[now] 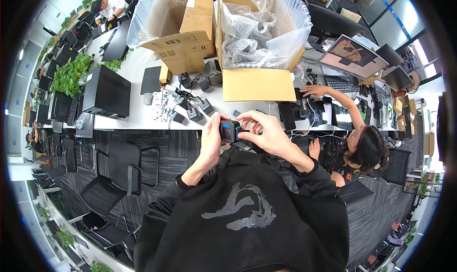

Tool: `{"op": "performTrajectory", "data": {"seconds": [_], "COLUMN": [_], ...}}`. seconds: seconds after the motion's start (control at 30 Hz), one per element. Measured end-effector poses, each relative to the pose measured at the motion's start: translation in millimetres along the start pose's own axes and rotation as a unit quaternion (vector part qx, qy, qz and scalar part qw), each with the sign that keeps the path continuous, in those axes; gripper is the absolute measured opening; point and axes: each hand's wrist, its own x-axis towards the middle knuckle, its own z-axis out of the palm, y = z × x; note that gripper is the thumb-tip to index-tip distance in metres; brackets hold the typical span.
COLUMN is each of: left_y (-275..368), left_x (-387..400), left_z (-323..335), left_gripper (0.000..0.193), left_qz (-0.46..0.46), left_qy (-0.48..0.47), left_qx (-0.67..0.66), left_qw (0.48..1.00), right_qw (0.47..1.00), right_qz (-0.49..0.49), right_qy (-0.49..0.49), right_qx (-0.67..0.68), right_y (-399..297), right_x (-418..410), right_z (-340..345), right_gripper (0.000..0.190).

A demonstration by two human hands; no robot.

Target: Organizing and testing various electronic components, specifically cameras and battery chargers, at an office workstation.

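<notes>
A small black action camera (pixel 228 131) with blue marking is held in front of my chest, near the table's front edge. My left hand (pixel 210 138) grips it from the left side, with the fingers partly hidden behind it. At the camera's right side, my right hand (pixel 262 131) has its thumb and forefinger on the edge, around a blue-and-black part (pixel 239 129) too small to name surely. Below that hand, a dark piece with a pale label (pixel 245 147) lies against my clothing. Several black charger-like blocks (pixel 194 114) with cables stand on the white table (pixel 142 116) beyond my left hand.
Two cardboard boxes (pixel 259 86) (pixel 178 50) stand at the back, one filled with bubble wrap (pixel 246 32). White cables (pixel 160 106) and a black computer case (pixel 107 91) are to the left. On the right, a seated co-worker (pixel 367 150) reaches across the table. An office chair (pixel 117 168) stands at left.
</notes>
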Motion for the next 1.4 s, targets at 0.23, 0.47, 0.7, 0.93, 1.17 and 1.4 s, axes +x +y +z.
{"op": "performTrajectory", "data": {"seconds": [0.23,0.47,0.7,0.93,1.17,1.4], "left_y": [-16,-4,23,17,1,-12], "left_x": [5,8,13,31,16,28], "left_z": [-9,-9,-16,-48,-76,-84], "left_gripper": [0.034,0.036,0.042,0.040,0.032,0.025], "left_qz": [0.078,0.001,-0.015,0.055,-0.040,-0.158], "left_qy": [-0.026,-0.032,-0.171,-0.079,-0.035,-0.095], "left_qx": [0.123,-0.004,-0.163,-0.088,-0.049,0.037], "left_qw": [0.989,0.999,0.971,0.991,0.997,0.982], "right_qw": [0.999,0.999,0.969,0.972,0.928,0.842], "right_qz": [0.020,0.036,0.021,-0.009,0.249,0.309], "right_qy": [-0.026,-0.032,-0.134,0.160,0.209,0.357], "right_qx": [0.031,0.024,0.207,0.173,0.183,0.261], "right_y": [10,24,31,144,261,308], "right_x": [0,14,9,2,-102,-172], "right_z": [15,3,-20,-26,-14,68], "right_gripper": [0.052,0.036,0.079,0.043,0.031,0.024]}}
